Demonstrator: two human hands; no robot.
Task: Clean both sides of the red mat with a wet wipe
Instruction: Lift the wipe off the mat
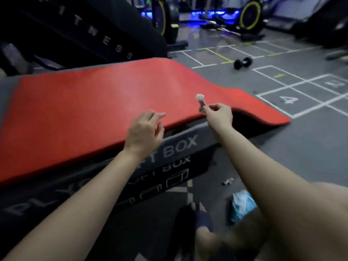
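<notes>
Right grip [219,115] pinches a twisted wet wipe [200,100] above the red mat [90,102] at the box [178,146]'s near edge; left grip [144,132] hovers, fingers loosely spread.

Red mat [90,102] lies spread over the grey box [178,146], its right end drooping to the floor [282,147]; twisted white wipe [200,99] sits above its near edge.

1. The grey floor [282,147] is marked with a white numbered grid [288,99], and a black dumbbell [243,62] lies on it.
2. At the far side stand exercise bikes [250,16] with yellow-rimmed wheels, under a blue glow [207,15].
3. On the left is dark padding lettered "FITNESS" [94,32].
4. A black soft box [178,147] is near, with a teal bag [243,204] on the floor beside it.
</notes>
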